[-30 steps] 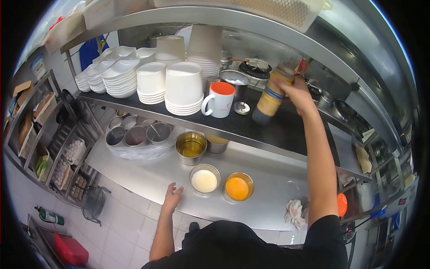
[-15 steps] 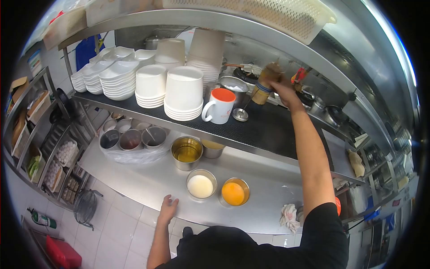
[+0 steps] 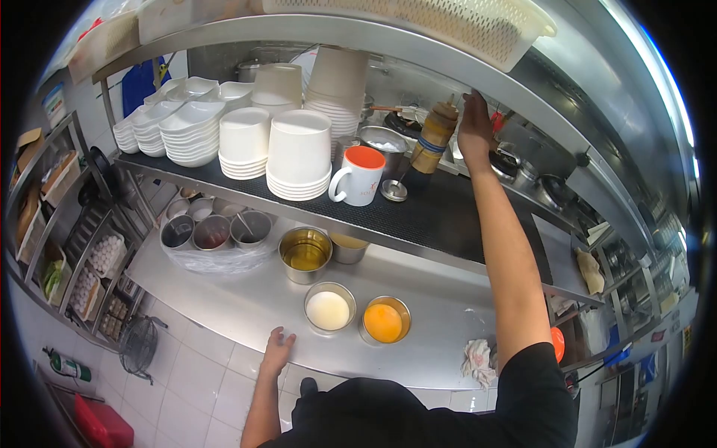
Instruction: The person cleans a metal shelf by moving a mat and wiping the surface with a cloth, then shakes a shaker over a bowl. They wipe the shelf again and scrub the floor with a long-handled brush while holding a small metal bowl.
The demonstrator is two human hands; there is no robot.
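Note:
My right hand (image 3: 476, 133) is raised over the black shelf, its fingers stretched up and apart from the squeeze bottle (image 3: 434, 140) just left of it. The brown-topped bottle stands upright, with a blue band around it. Left of the bottle are a small ladle (image 3: 394, 191) and a white mug (image 3: 358, 178) with an orange inside. My left hand (image 3: 278, 349) hangs at the counter's front edge with fingers apart, holding nothing. Nearby on the counter stand a bowl of pale contents (image 3: 328, 309) and a bowl of orange liquid (image 3: 385, 321).
Stacks of white bowls (image 3: 299, 153) and wavy dishes (image 3: 193, 133) fill the shelf's left side. Below stand a pot of yellow liquid (image 3: 305, 254) and several metal containers (image 3: 212, 232). A crumpled cloth (image 3: 479, 361) lies at the counter's right. An upper metal shelf (image 3: 418, 48) runs overhead.
My right hand has let go of the bottle and moved up, away from it. The bottle now stands upright on the shelf. My left hand is almost unmoved.

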